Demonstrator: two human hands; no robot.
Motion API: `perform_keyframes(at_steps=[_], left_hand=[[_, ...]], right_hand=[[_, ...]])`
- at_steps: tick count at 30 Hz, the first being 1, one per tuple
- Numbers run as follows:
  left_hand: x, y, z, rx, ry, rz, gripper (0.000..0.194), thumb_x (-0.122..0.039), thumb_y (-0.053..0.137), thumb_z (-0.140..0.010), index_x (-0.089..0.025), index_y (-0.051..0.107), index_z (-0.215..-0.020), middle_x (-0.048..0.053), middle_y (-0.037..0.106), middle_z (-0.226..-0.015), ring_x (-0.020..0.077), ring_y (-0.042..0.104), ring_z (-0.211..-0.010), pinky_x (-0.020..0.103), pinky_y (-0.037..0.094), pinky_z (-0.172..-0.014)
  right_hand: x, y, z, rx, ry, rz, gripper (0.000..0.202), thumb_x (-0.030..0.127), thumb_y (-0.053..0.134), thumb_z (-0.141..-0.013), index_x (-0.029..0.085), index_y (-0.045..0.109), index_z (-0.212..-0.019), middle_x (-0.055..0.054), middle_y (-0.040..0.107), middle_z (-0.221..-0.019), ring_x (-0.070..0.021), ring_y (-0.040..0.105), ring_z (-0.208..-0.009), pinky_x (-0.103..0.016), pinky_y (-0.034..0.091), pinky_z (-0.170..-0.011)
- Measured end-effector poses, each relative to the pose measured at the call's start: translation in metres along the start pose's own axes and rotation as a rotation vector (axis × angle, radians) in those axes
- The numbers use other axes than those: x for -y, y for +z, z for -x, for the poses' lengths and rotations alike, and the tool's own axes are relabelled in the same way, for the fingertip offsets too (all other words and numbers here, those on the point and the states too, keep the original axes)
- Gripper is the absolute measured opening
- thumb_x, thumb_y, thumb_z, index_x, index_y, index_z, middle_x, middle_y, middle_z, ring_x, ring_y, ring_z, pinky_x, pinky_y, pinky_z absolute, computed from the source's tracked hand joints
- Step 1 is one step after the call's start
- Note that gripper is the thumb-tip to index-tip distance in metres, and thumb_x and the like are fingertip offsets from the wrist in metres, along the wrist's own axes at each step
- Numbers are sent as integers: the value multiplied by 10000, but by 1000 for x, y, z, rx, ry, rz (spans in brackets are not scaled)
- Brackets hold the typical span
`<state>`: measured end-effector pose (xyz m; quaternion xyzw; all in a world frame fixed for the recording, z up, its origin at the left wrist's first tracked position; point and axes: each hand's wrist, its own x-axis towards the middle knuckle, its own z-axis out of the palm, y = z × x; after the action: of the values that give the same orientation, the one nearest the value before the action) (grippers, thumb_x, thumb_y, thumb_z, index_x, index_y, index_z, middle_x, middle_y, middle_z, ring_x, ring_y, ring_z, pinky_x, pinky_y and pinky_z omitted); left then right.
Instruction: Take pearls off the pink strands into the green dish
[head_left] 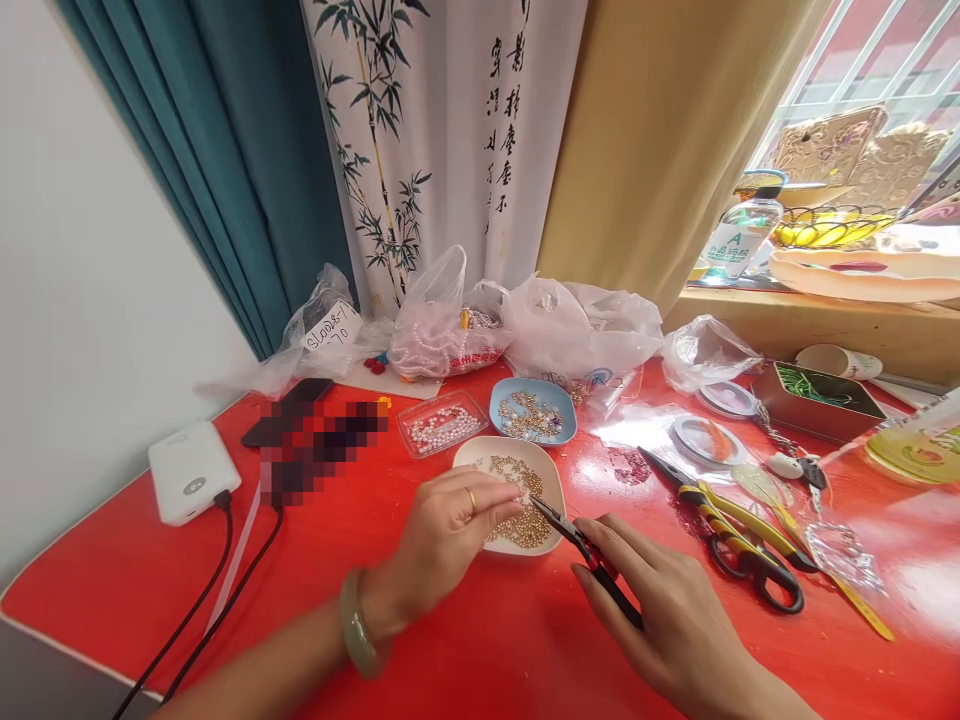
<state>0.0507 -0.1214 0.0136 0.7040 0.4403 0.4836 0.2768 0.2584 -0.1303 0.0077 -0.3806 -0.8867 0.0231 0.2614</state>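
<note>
My right fingers (611, 545) grip slim metal-nosed pliers with black-and-red handles (559, 521), slanting forward-left to my left fingers (504, 492), closed on a tiny pale piece, unidentifiable, above the cream rounded-square dish (555, 483) of gold beads (532, 532).

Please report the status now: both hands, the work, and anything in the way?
Right hand holding pliers. Left fingertips pinched at plier tips, over white dish of gold beads. Item between them too small to identify. Blue dish close behind.
</note>
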Motion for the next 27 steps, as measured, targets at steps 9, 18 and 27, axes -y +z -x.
perform_keyframes(at_steps=[9, 18, 27], left_hand=[[6, -2, 2, -17, 331, -321, 196, -127, 516, -786, -150, 630, -944, 70, 665, -805, 138, 580, -736, 260, 482, -672], [9, 0, 0, -104, 501, -392, 162, -99, 543, -767, -120, 593, -921, 50, 648, -767, 123, 570, -703, 257, 502, -637], [11, 0, 1, -79, 496, -437, 145, -110, 532, -774, -124, 592, -905, 50, 642, -768, 126, 570, -714, 255, 502, -641]], right_hand=[[2, 1, 0, 6, -35, 52, 244, 204, 413, -817, 143, 467, -1046, -66, 570, -759, -147, 555, -602, -244, 429, -496], [0, 4, 1, -8, -38, 24, 234, 196, 411, -823, 151, 458, -1048, -55, 562, -756, -137, 549, -593, -238, 434, -484], [0, 4, 1, -21, -43, 23, 230, 178, 405, -825, 158, 463, -1046, -49, 574, -751, -139, 562, -598, -239, 441, -486]])
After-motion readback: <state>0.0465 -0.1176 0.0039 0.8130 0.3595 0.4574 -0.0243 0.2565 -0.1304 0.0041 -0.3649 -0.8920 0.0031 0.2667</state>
